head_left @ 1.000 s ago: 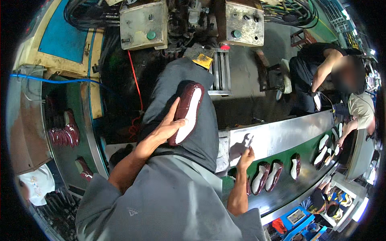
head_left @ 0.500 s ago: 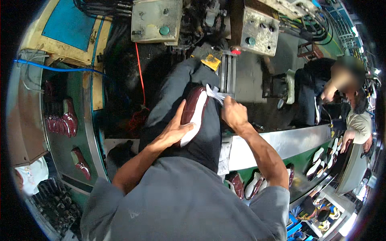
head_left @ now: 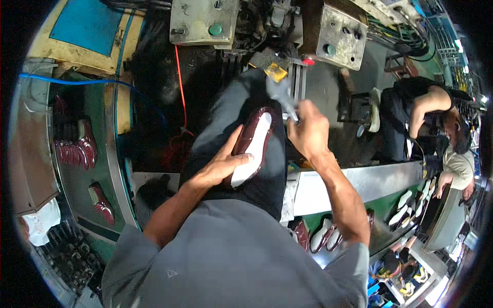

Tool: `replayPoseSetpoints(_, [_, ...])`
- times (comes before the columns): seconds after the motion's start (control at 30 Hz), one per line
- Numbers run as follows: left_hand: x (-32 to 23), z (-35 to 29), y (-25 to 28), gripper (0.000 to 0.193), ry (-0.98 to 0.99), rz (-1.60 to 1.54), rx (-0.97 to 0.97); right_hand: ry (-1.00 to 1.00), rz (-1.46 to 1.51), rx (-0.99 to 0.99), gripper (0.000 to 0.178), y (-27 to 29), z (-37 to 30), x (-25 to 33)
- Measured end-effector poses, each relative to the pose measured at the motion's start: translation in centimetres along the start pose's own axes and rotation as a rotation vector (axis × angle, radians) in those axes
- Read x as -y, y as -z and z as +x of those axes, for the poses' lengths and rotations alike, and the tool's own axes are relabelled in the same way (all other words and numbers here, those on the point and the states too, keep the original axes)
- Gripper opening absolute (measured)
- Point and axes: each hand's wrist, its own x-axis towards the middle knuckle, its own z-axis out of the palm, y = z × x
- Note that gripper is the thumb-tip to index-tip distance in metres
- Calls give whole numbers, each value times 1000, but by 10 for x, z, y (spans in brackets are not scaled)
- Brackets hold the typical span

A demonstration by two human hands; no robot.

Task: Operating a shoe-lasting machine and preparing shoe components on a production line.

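Observation:
A dark red glossy shoe [head_left: 263, 119] lies on my lap with its white sole side turned up. My left hand [head_left: 222, 167] grips it by its left side, thumb resting on the white surface. To the right of the shoe's toe, my right hand [head_left: 310, 131] is closed on a thin grey-white strip [head_left: 280, 93]. The strip sticks out beyond the fingers, apart from the shoe, and is smeared by motion, so its exact kind is unclear.
Several red shoes [head_left: 77, 149] stand on the green belt at left; more shoes [head_left: 322, 235] line a belt at right. Ahead are two control boxes [head_left: 203, 23] and a yellow block [head_left: 276, 72]. A co-worker [head_left: 429, 105] bends over at right.
The strip has come away from the shoe's toe and swung up, now blurred. My right hand has risen and shifted slightly right. My left hand keeps its hold on the shoe.

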Motion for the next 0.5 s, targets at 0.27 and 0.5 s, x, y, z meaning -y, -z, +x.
replayPoseSetpoints(0.27, [28, 13, 13, 99, -48, 0, -3, -65, -273, 363, 27, -5, 2, -16])
replayPoseSetpoints(0.5, [31, 26, 14, 98, 9, -215, 14, -62, -439, 483, 25, -53, -29, -53])
